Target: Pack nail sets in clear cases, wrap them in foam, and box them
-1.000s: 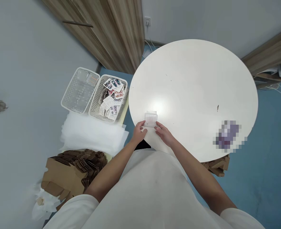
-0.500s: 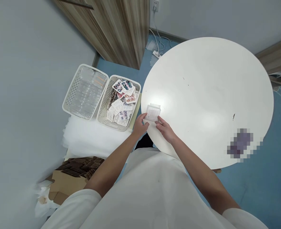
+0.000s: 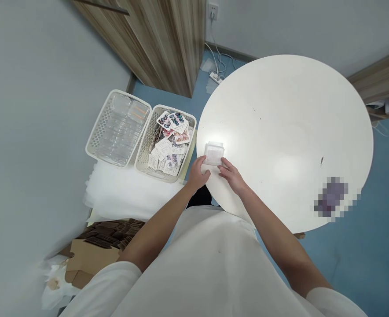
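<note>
A small clear plastic box (image 3: 214, 154) with something pale in it lies flat near the left edge of the round white table (image 3: 296, 123). Touching its lower left corner are the fingertips of my left hand (image 3: 197, 174), whose thumb sticks out apart from the box. My right hand (image 3: 233, 177) is at the lower right corner, index fingertip against the box and the other fingers loosely spread. Neither hand wraps round the box. What exactly lies inside it is too small to tell.
Left of the table, a white basket (image 3: 140, 152) holds printed cards with colourful oval pieces. Beside it, another basket (image 3: 90, 140) holds clear plastic boxes (image 3: 118, 127). White foam sheets (image 3: 125, 189) and brown cardboard (image 3: 92, 259) lie nearer. A power strip (image 3: 215, 78) is on the floor.
The clear box has shifted slightly right and away from me, with both hands following it. My right fingers look a little more spread. The camera view has moved slightly.
</note>
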The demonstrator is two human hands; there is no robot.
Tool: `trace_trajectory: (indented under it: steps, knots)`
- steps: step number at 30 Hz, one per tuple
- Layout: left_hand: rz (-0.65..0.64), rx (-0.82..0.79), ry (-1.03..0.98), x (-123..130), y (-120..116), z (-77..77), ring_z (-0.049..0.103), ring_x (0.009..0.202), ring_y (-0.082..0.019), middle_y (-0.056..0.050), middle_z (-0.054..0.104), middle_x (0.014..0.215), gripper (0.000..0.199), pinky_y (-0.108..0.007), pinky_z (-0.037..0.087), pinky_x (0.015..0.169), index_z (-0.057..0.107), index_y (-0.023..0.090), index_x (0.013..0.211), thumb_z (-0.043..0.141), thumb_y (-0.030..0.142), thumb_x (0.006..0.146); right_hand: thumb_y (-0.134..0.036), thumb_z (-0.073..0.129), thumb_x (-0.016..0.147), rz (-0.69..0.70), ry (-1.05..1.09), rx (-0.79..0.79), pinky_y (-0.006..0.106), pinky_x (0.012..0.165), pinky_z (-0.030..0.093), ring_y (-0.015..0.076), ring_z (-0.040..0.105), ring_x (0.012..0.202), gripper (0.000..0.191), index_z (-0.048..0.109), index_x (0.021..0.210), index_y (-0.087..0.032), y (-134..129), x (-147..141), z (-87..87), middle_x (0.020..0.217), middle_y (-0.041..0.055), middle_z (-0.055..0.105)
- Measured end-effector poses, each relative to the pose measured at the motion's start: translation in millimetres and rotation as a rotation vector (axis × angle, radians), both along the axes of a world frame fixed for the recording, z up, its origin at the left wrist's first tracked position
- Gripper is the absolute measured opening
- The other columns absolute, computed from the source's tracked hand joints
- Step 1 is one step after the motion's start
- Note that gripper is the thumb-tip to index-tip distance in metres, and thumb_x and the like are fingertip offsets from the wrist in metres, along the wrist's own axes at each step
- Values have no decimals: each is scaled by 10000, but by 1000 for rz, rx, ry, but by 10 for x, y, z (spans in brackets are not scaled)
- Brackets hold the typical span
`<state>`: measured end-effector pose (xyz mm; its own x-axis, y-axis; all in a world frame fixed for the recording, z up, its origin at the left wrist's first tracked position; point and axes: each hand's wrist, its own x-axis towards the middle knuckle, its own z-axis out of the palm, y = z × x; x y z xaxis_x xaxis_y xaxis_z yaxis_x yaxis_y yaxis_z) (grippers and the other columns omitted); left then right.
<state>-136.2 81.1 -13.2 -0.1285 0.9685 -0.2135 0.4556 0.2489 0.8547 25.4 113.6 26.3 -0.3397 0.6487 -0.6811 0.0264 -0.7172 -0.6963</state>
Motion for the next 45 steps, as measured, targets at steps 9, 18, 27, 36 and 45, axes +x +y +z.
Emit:
trace_trajectory:
  steps: [9, 18, 27, 36, 45]
  knots:
    - [94, -26, 39, 128, -354, 94, 305, 1258, -240, -105, 334, 1350, 573, -428, 313, 1010, 350, 197, 1267, 506, 147, 717, -426, 575, 720, 1, -72, -8, 359, 927, 399, 197, 470, 1136, 634, 322, 1298, -361, -288, 286, 36, 1373, -11, 355]
    - [130, -107, 29, 361, -1016, 516, 525, 1030, -192, -70, 555, 1117, 300, -358, 454, 847, 528, 196, 1075, 456, 250, 789, -421, 572, 698, 79, -246, 1, 372, 833, 434, 207, 578, 970, 498, 484, 1163, -264, -795, 984, 163, 1226, 65, 509]
    - [128, -125, 29, 819, -1667, 912, 574, 937, -183, -62, 601, 1074, 298, -316, 486, 773, 560, 219, 1061, 454, 308, 796, -457, 584, 667, 222, -202, 71, 327, 754, 452, 187, 606, 866, 458, 554, 1059, -224, -1172, 1367, 171, 1098, 73, 583]
    - [308, -95, 37, 866, -2155, 1094, 593, 899, -178, -69, 622, 1043, 300, -315, 495, 743, 561, 203, 1045, 465, 329, 790, -473, 582, 665, 367, -97, 142, 346, 747, 450, 193, 605, 845, 432, 570, 1035, -249, -1432, 1264, 272, 1059, 60, 592]
    - [528, 9, 87, 495, -2675, 1158, 584, 914, -181, -69, 617, 1041, 285, -312, 486, 747, 559, 189, 1028, 458, 311, 792, -486, 570, 648, 507, -103, 281, 325, 703, 449, 203, 601, 824, 549, 488, 1126, -229, -1655, 553, 327, 1038, 64, 593]
